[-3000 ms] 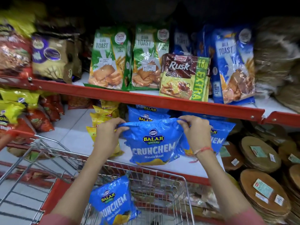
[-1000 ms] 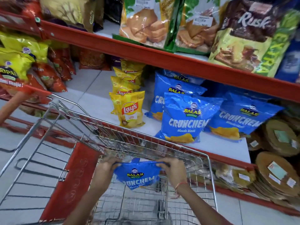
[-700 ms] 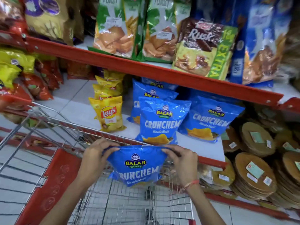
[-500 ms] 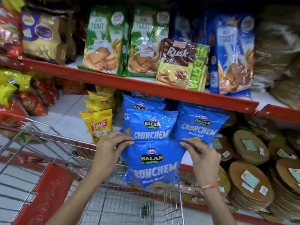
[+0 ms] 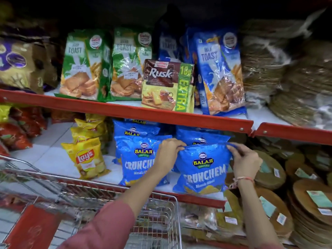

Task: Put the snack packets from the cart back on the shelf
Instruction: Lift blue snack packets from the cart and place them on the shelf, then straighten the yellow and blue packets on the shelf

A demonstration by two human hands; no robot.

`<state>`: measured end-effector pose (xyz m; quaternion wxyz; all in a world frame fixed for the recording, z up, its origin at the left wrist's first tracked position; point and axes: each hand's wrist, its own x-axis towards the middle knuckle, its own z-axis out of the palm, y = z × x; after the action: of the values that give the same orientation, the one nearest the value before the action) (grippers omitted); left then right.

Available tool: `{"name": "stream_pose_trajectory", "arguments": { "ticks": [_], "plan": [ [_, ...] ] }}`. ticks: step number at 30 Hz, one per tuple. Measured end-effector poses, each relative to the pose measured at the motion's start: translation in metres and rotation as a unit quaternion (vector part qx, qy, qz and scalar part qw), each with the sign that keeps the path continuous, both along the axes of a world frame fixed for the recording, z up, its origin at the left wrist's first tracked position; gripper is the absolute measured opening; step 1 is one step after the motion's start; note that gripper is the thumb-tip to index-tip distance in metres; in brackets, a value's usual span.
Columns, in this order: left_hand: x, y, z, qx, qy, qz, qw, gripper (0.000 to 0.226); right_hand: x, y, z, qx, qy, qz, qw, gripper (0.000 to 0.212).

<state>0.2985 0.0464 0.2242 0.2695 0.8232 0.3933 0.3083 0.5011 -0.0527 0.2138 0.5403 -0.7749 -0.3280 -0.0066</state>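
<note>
— So, nearest the camera, what shows?

— Two forearms reach up from the bottom edge over the wire cart, the left one in a pink sleeve. The part of the basket that shows holds no packet that I can make out.

— And the hands?

— Both are pinched on one blue Crunchem packet. The left hand grips its top left corner with fingers curled over the seam; the right hand, with a thread bracelet at the wrist, grips the top right corner.

— Where is that packet?

— Upright at the front of the lower shelf, its bottom edge at or just on the white shelf board, near the red front lip. Whether it fully rests there I cannot tell.

— What's beside it?

— Just left stands a second Crunchem packet, partly hidden by the left wrist, with more blue packets behind both. Further left, a row of yellow Lay's packets. To the right, stacks of round flat discs in clear wrap.

— And beyond?

— On the upper shelf: green toast bags, a Rusk pack and a blue toast bag.
</note>
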Motion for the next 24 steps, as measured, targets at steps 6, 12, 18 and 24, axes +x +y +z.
{"name": "stream_pose_trajectory", "arguments": {
  "ticks": [6,12,18,24],
  "plan": [
    [0.029,0.016,-0.022,-0.019,0.091,-0.002,0.996,0.029,0.018,0.011,-0.022,-0.105,0.016,-0.015,0.994,0.019],
    [0.024,0.026,-0.026,-0.003,0.074,0.002,0.997,0.027,0.019,0.02,-0.012,-0.173,-0.032,0.0,0.984,0.019],
    [-0.053,0.027,-0.025,0.012,-0.021,0.033,0.999,0.019,-0.052,0.033,0.001,-0.056,-0.147,0.044,0.987,0.024],
    [-0.174,0.064,-0.016,0.029,-0.048,0.121,0.991,0.018,-0.174,0.088,0.015,-0.019,-0.169,0.236,0.957,0.014]
  ]
}}
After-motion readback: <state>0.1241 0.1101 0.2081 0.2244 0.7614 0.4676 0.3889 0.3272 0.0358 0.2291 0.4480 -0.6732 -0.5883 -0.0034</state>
